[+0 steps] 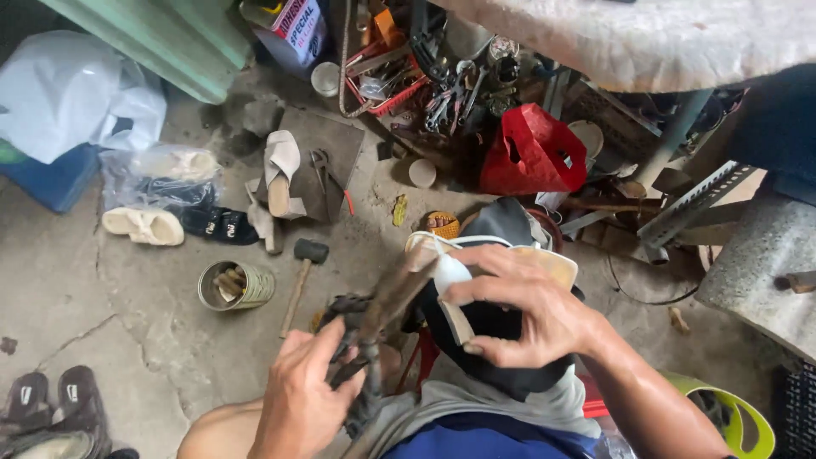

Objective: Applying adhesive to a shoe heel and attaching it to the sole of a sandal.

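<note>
My right hand (523, 306) grips a white high-heeled shoe (476, 263), sole side up, over a black cloth on my lap. My left hand (302, 391) is closed around a dark metal tool (374, 327) whose upper end reaches the shoe's heel area. Part of the tool is hidden by my fingers.
On the cracked concrete floor lie a hammer (302, 272), a tin can (236, 285), beige and dark sandals (144, 225), a wedge shoe (280, 170) on a board, scissors (323, 166). A red bag (531, 153), a tool heap (442, 85) and a table leg stand behind.
</note>
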